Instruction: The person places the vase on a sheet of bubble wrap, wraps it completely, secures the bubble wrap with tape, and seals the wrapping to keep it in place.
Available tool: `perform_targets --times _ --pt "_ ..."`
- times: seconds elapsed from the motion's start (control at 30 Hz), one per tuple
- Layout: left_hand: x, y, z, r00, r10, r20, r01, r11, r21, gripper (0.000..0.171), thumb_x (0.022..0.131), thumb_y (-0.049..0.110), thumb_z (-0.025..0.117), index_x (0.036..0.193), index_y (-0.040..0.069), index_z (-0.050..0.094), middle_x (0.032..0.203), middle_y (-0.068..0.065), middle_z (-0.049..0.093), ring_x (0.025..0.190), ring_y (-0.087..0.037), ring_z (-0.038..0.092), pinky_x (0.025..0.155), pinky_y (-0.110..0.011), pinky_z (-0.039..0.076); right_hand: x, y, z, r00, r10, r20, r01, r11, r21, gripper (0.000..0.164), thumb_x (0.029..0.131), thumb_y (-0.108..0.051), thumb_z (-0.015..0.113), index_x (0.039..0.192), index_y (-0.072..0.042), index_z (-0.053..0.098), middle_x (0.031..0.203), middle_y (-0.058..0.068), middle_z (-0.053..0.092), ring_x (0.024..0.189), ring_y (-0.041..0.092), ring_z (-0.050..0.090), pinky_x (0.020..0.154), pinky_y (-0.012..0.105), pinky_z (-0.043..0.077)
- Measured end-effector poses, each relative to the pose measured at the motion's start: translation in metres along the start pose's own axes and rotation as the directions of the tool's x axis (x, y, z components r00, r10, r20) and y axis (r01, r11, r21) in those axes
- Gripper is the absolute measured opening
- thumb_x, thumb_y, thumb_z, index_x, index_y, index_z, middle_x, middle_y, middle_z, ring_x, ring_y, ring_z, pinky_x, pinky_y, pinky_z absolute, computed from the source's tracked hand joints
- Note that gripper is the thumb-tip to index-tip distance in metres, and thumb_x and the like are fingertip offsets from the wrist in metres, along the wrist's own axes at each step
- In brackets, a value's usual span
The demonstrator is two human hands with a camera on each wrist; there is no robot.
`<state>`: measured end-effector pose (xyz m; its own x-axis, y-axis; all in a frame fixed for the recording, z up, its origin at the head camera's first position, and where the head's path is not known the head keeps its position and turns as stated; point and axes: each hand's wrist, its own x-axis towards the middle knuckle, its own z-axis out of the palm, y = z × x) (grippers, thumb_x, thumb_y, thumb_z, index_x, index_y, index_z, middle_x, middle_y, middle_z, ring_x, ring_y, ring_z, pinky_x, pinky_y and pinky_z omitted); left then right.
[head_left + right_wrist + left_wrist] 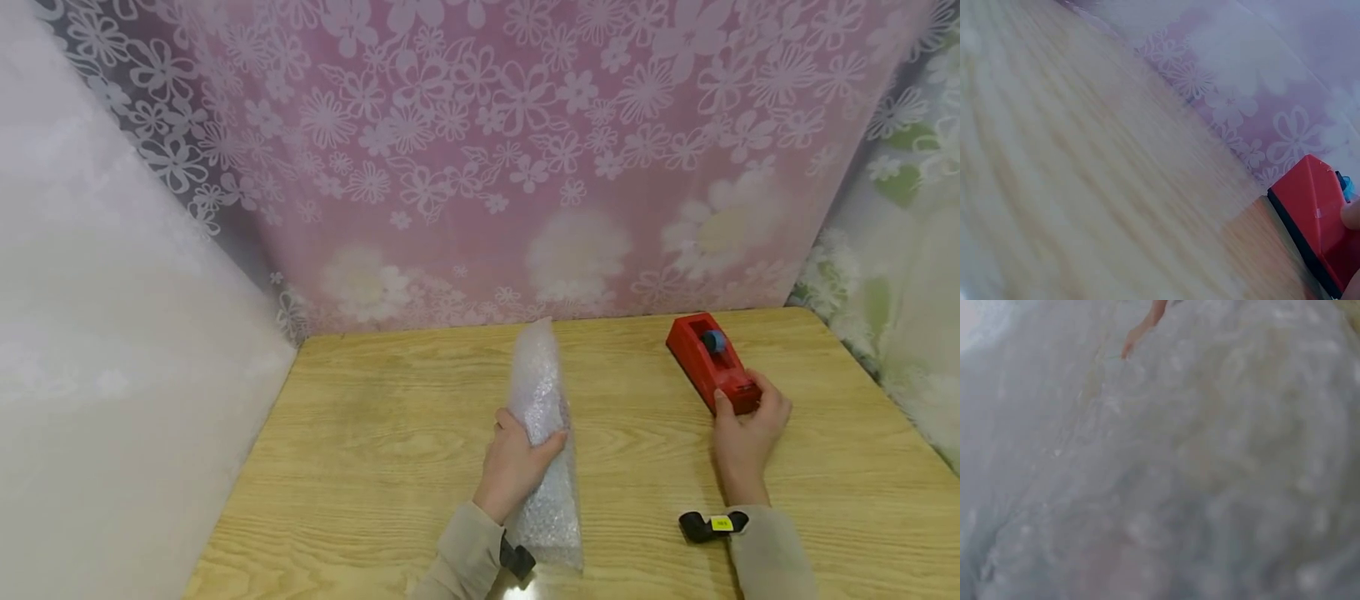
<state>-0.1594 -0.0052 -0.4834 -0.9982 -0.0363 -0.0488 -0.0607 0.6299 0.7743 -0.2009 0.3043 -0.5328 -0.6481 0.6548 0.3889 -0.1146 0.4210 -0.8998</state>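
Observation:
A long bundle of clear bubble wrap (551, 508) lies lengthwise in the middle of the table. Its near side is gripped by my left hand (517, 458), thumb across the top and fingers round the left edge. What the wrap contains cannot be made out. Over to the right, a red tape dispenser (701, 358) with a small blue roll in it sits on the table. My right hand (750, 425) holds its near end between thumb and fingers. Blurred bubble wrap (1166, 456) fills the left wrist view. In the right wrist view the dispenser (1310, 212) shows at the right edge.
The wood-grain table (375, 467) ends at the back against a pink flowered curtain (480, 167). A pale sheet (120, 333) hangs on the left side and a green-and-white flowered one (892, 292) on the right.

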Motion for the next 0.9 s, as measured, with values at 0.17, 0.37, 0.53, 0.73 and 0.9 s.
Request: perform_targets --times 0.17,0.37,0.53,0.73,0.9 --pt "0.0 0.0 0.0 1.0 0.004 -0.004 -0.004 1.0 0.011 0.09 0.081 0.058 0.071 0.128 -0.009 0.034 0.103 -0.023 0.056 0.082 -0.038 0.062 0.068 -0.049 0.052 0.003 -0.005 -0.005 0.993 0.077 0.09 -0.069 0.994 -0.087 0.048 0.091 -0.012 0.066 0.138 -0.009 0.053 0.136 0.016 0.039 0.129 0.028 0.037 0.11 0.031 0.027" --pt "0.0 0.001 -0.001 1.0 0.012 0.0 -0.012 1.0 0.006 0.089 0.081 0.058 0.071 0.127 -0.009 0.034 0.102 -0.023 0.055 0.081 -0.037 0.062 0.067 -0.049 0.051 0.018 -0.017 -0.02 0.95 0.155 0.27 -0.075 0.956 -0.283 0.052 0.095 -0.029 0.062 0.138 -0.003 0.049 0.135 0.03 0.039 0.126 0.045 0.036 0.101 0.059 0.032" --pt "-0.001 0.0 0.0 1.0 0.014 0.001 -0.014 1.0 0.006 0.092 0.081 0.058 0.07 0.13 -0.01 0.033 0.105 -0.025 0.055 0.083 -0.038 0.062 0.069 -0.05 0.052 0.029 -0.021 -0.027 0.919 0.194 0.343 -0.08 0.944 -0.32 0.054 0.097 -0.041 0.059 0.131 0.0 0.052 0.129 0.027 0.047 0.118 0.04 0.043 0.091 0.047 0.038" --pt "-0.001 -0.001 0.001 1.0 0.011 -0.001 -0.011 1.0 0.007 0.093 0.081 0.059 0.071 0.131 -0.009 0.033 0.107 -0.025 0.055 0.085 -0.038 0.062 0.07 -0.05 0.052 0.036 -0.023 -0.03 0.892 0.29 0.346 -0.258 0.956 -0.136 0.026 0.1 -0.034 0.055 0.112 -0.012 0.06 0.107 -0.007 0.052 0.095 0.007 0.044 0.075 0.018 0.036" --pt "0.0 0.0 0.0 1.0 0.013 0.001 -0.013 1.0 0.008 0.093 0.081 0.058 0.071 0.131 -0.009 0.032 0.106 -0.025 0.055 0.084 -0.037 0.062 0.069 -0.049 0.052 0.038 -0.028 -0.029 0.836 0.424 0.348 -0.483 0.87 0.101 0.011 0.101 -0.024 0.054 0.105 -0.021 0.064 0.101 -0.015 0.05 0.094 0.002 0.042 0.072 0.011 0.038"
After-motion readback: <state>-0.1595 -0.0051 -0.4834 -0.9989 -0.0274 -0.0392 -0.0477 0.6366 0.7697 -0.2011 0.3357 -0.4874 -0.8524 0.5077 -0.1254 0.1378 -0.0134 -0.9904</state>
